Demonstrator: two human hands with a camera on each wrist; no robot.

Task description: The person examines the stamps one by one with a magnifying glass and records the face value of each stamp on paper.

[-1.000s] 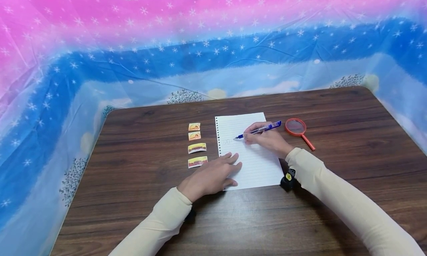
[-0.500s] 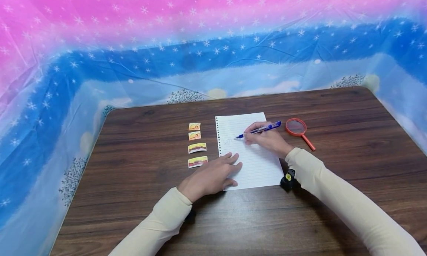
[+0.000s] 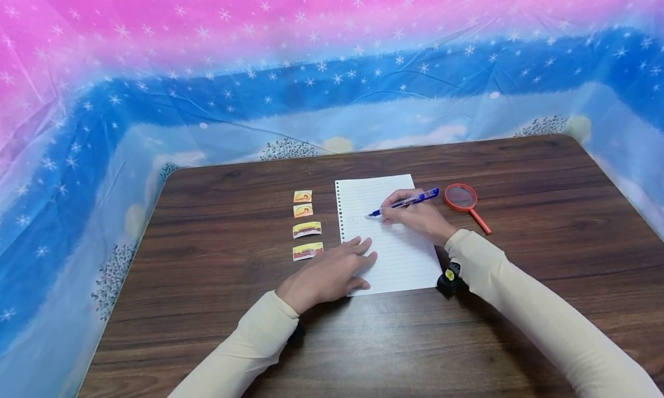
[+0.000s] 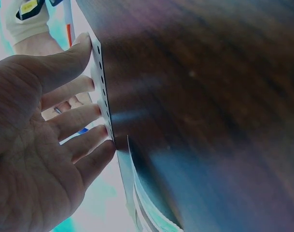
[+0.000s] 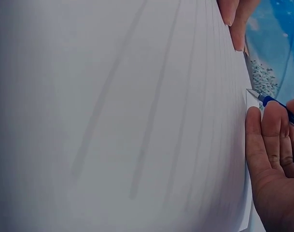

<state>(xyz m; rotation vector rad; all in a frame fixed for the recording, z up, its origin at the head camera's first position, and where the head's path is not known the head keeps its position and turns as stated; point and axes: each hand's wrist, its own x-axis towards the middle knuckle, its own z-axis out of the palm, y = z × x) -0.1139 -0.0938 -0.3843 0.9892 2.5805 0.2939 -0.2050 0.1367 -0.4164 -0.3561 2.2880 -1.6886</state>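
A lined sheet of paper (image 3: 394, 260) with punched holes down its left side lies on the table. My right hand (image 3: 415, 218) pinches a blue pen (image 3: 410, 201), its tip at the upper left of the sheet, where faint writing (image 3: 355, 220) shows. In the right wrist view the pen (image 5: 281, 109) tip meets the paper (image 5: 137, 121) beyond the curled fingers. Across the sheet's lower left edge rests my left hand (image 3: 332, 271), fingers spread. The left wrist view shows the palm of this left hand (image 4: 40, 125), with fingertips along the holed edge.
Several small printed cards stand in a column left of the sheet, two orange (image 3: 303, 211) and two yellow (image 3: 308, 251). A red magnifying glass (image 3: 460, 197) lies to the right. Snowflake-patterned cloth (image 3: 290, 93) hangs behind the brown wooden table (image 3: 207, 242).
The pen tip and right hand have shifted very slightly right, and the writing extends a little further. My left hand keeps its place on the sheet.
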